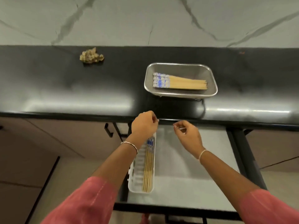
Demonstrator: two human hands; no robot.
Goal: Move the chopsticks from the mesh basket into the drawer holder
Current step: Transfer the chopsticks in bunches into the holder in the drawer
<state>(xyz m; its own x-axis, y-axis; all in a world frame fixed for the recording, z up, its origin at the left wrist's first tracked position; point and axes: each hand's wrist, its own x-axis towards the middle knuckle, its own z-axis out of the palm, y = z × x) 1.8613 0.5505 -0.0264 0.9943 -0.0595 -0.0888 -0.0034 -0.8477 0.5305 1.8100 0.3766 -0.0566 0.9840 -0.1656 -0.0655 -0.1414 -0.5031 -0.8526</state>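
Note:
A steel mesh basket (210, 81) stands on the black counter, holding several wooden chopsticks (186, 83) with blue-and-white ends pointing left. Below, in the open drawer, a long white holder (137, 175) holds several more chopsticks (148, 172) lying lengthwise. My left hand (144, 125) hovers over the far end of the holder, fingers curled, with nothing visibly in it. My right hand (187, 133) is beside it over the drawer, near the counter edge, fingers loosely curled and holding nothing.
The drawer (194, 175) has a pale liner and dark frame rails at right. A crumpled tan scrubber (91, 56) lies on the counter (64, 88) at far left. A marble wall rises behind. Cabinet fronts with a black handle (108, 130) sit to the left.

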